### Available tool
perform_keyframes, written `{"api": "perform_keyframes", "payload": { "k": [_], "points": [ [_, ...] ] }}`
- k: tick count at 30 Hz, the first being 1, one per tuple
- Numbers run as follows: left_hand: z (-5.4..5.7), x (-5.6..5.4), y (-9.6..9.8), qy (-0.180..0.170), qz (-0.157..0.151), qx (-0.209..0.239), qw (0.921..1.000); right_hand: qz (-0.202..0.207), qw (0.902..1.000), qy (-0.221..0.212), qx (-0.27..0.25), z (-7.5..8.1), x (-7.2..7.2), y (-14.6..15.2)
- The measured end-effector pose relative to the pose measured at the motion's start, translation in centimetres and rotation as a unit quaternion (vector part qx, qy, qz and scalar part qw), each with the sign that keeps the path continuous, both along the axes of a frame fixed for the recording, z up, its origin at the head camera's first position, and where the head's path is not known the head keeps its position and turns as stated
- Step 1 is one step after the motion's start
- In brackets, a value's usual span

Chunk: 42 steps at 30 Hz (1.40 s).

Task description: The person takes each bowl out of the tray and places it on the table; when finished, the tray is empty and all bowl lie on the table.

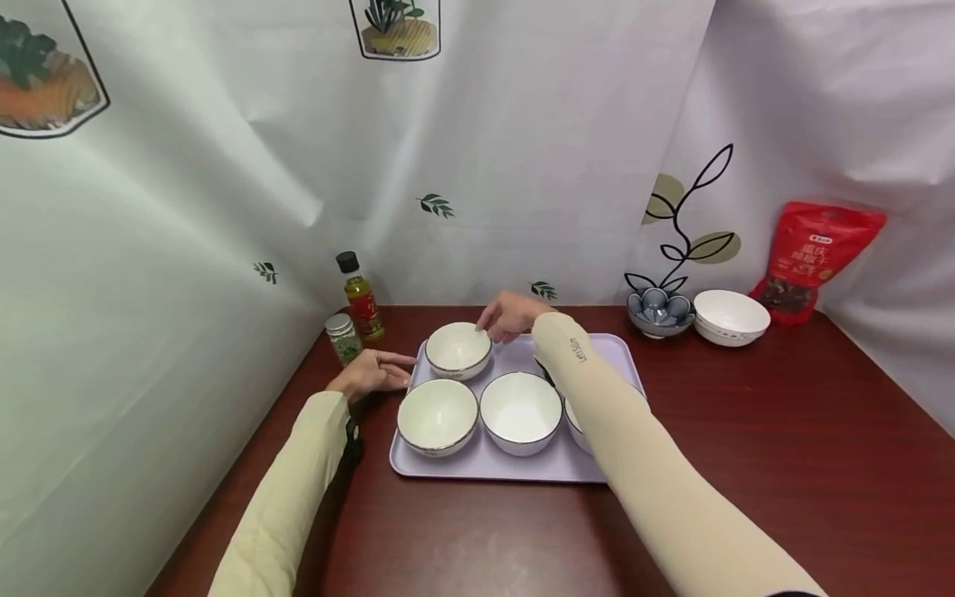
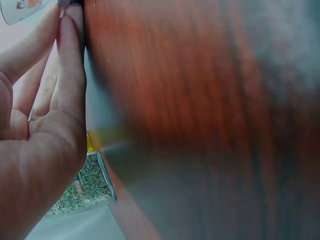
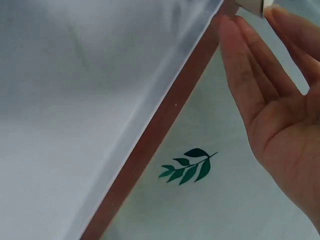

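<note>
A lavender tray point(image 1: 515, 468) carries several white bowls with dark rims. Three are lined up along its front: a left bowl point(image 1: 438, 414), a middle bowl point(image 1: 521, 410) and one partly behind the right sleeve point(image 1: 576, 427). Behind them, at the back left, sits another bowl point(image 1: 457, 348). My right hand point(image 1: 515, 315) pinches that bowl's right rim, and a bit of the bowl point(image 3: 254, 5) shows between thumb and fingers in the right wrist view. With fingers extended, my left hand point(image 1: 370, 373) touches the tray's left edge, its fingertips point(image 2: 67, 30) beside the back-left bowl.
Just beyond my left hand stand a spice jar point(image 1: 342, 336) and an oil bottle point(image 1: 362, 300). At the table's back right are a blue-grey petal-shaped dish point(image 1: 660, 313), a white bowl point(image 1: 731, 317) and a red food pouch point(image 1: 816, 253). A printed cloth point(image 1: 522, 166) hangs behind the table.
</note>
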State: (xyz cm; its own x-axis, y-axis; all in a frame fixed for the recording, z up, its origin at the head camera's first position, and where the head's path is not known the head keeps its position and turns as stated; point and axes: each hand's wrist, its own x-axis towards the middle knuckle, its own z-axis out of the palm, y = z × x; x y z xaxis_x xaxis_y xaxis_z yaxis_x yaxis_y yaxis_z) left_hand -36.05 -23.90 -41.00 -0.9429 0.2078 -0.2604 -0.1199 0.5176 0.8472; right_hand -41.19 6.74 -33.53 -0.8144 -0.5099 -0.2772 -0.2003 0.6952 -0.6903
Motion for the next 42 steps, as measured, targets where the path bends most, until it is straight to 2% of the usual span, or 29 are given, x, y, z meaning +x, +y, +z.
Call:
{"api": "perform_keyframes", "payload": {
  "k": [4,9,12,19,25,32,42],
  "points": [
    [0.2,-0.1,0.0,-0.007,0.008,0.001,0.9999,0.01,0.9997,-0.023,0.0,-0.2,-0.1,-0.1],
    [0.4,-0.1,0.3,-0.014,0.011,0.011,0.9998,-0.019,0.9992,-0.033,-0.01,-0.3,0.0,-0.4],
    [0.3,0.1,0.3,-0.011,0.008,0.012,0.9998,-0.038,0.9989,-0.028,-0.007,-0.2,0.1,-0.9],
    [0.2,-0.2,0.1,-0.01,0.003,0.032,0.9994,-0.086,0.9955,0.01,0.04,0.0,0.0,-2.2],
    [0.0,-0.3,0.2,-0.006,-0.001,0.03,0.9995,-0.113,0.9925,0.021,0.042,-0.1,-0.2,-2.7],
    [0.1,-0.1,0.2,-0.004,-0.003,0.027,0.9996,-0.122,0.9924,0.009,0.01,0.0,0.1,-1.5],
    [0.1,0.0,0.4,-0.003,0.017,0.008,0.9998,-0.123,0.9924,0.008,0.009,1.1,0.3,-0.4]
  ]
}}
